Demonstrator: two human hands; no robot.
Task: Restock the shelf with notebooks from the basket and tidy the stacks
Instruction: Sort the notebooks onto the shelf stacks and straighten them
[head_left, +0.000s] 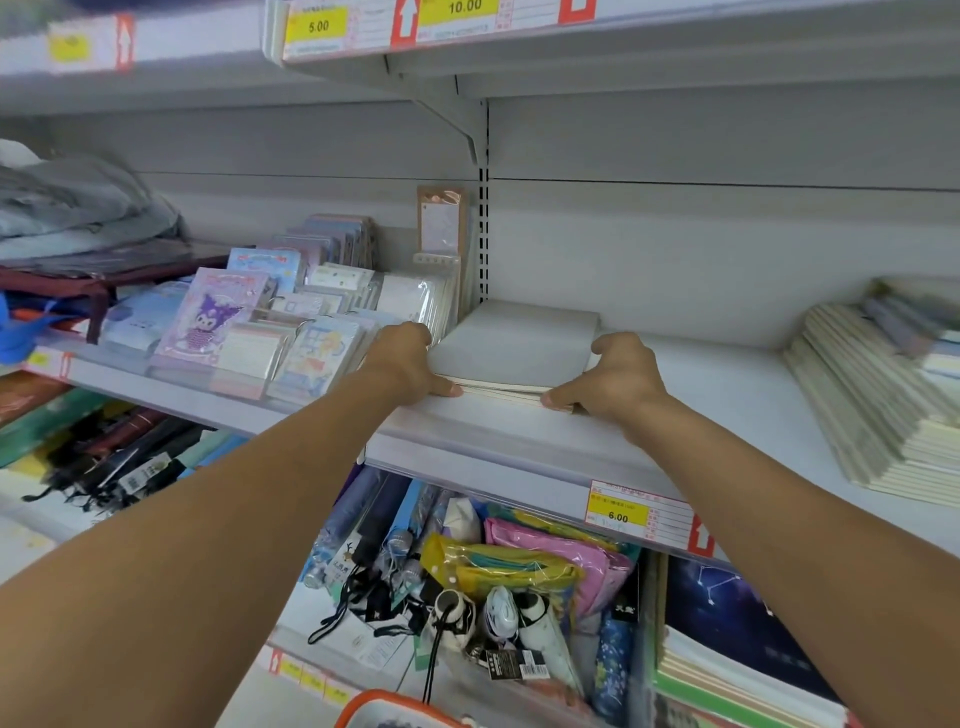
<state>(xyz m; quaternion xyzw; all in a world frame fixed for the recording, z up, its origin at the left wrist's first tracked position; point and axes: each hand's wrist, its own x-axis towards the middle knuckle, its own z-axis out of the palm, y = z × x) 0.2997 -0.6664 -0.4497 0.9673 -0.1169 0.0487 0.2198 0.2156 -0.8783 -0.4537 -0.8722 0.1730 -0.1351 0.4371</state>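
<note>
Both arms reached up to the shelf (519, 431). Left hand (410, 364) and right hand (613, 376) curled round the side edges of the grey notebook stack (514, 348) at the shelf's front edge. Bare shelf lay right of it; another stack (878, 395) sat at the far right.

the white shelf (701, 395) is carrying a low stack of grey-covered notebooks (514, 345) near its middle, lying flat close to the front edge. left of the stack, packets of cartoon notepads and memo pads (291, 332) are leaning in rows, touching one another. at the far right, a taller, slanting pile of cream notebooks (883, 400) is sitting well apart from the grey stack. a yellow price label (618, 512) reading 6.00 is hanging on the shelf's front lip.
</note>
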